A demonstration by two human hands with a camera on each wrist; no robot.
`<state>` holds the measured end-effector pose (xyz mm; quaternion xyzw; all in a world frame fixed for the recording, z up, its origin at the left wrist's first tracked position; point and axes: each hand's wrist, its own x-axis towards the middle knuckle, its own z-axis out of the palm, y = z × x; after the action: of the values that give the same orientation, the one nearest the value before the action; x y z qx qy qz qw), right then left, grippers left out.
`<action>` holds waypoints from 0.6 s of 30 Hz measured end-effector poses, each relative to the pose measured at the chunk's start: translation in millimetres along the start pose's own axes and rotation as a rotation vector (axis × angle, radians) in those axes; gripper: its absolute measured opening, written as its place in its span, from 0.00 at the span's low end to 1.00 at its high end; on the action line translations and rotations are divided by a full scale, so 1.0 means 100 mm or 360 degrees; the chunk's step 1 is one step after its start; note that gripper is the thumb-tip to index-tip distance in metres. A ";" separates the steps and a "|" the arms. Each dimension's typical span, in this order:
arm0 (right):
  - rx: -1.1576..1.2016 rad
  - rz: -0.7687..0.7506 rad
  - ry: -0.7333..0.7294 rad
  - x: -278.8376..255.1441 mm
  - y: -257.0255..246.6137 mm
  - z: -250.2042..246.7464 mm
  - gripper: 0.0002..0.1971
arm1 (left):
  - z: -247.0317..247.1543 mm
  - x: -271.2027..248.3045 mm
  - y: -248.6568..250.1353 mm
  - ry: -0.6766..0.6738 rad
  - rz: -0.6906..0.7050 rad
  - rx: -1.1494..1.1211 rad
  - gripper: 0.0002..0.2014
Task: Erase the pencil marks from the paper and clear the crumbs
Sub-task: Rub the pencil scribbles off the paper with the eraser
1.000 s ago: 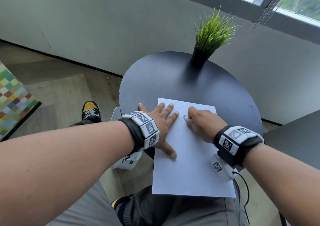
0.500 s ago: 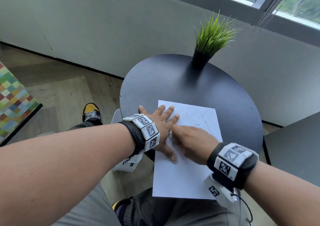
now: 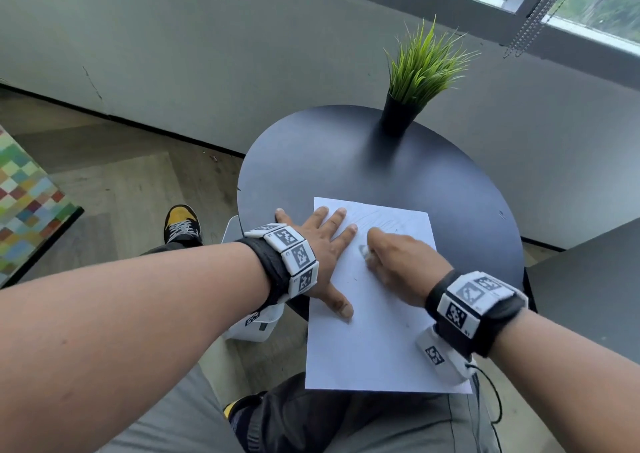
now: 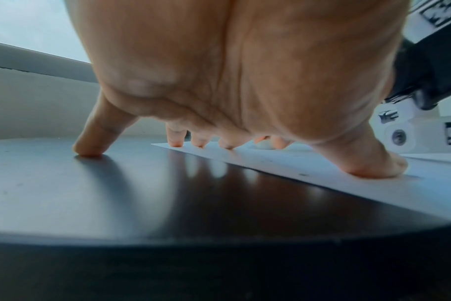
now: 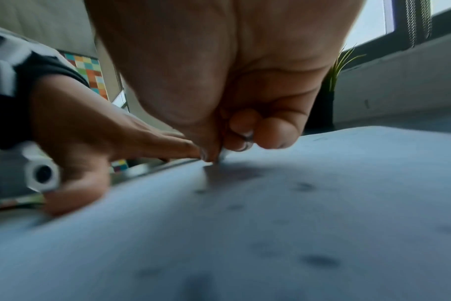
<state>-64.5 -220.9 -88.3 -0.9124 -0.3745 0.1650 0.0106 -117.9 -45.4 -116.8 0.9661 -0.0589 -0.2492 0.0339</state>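
Observation:
A white sheet of paper [image 3: 377,341] lies on the round black table [image 3: 346,161], its near edge hanging over my lap. Faint pencil marks [image 3: 381,218] show near its far edge, and dark crumbs [image 5: 318,260] dot the sheet. My left hand [image 3: 322,244] lies flat with fingers spread, pressing the paper's left edge; its little finger rests on the bare table. My right hand [image 3: 398,262] pinches a small white eraser [image 3: 363,251] and holds it against the paper, just right of the left fingertips. Most of the eraser is hidden by the fingers.
A potted green grass plant [image 3: 415,81] stands at the table's far edge. A second dark table [image 3: 588,286] sits to the right. A white bin [image 3: 256,324] is below the left wrist, beside the table. A wall and window lie beyond.
My right hand slid the eraser toward me and left, then back away along the paper. The left hand stays pressed in place.

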 end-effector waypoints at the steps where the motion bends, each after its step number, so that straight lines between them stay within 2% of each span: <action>1: -0.0028 -0.0095 -0.0067 -0.06 -0.11 0.02 0.09 | 0.00 0.00 0.00 -0.0011 0.0000 0.0004 0.72; 3: -0.0022 -0.0254 -0.0247 -0.21 -0.29 0.08 0.09 | -0.01 0.00 -0.01 -0.0028 0.0000 0.0012 0.72; 4: -0.0014 -0.0253 -0.0270 -0.23 -0.29 0.08 0.08 | -0.02 0.00 -0.01 -0.0023 0.0002 0.0015 0.73; 9: -0.0034 0.0341 0.0028 0.06 0.31 0.02 0.13 | 0.01 -0.01 0.00 0.0002 -0.0004 0.0003 0.72; 14: -0.0006 0.0525 0.0132 0.14 0.56 0.02 0.14 | 0.10 -0.08 0.04 0.0060 -0.0043 -0.0028 0.70; 18: 0.0065 0.0571 0.0183 0.16 0.58 0.02 0.10 | 0.09 -0.16 0.07 0.0202 -0.0008 0.0049 0.60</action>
<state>-14.7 -251.9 -103.2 -0.9721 -0.2011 0.1193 0.0209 -136.7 -50.9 -116.4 0.9805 -0.0580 -0.1864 0.0222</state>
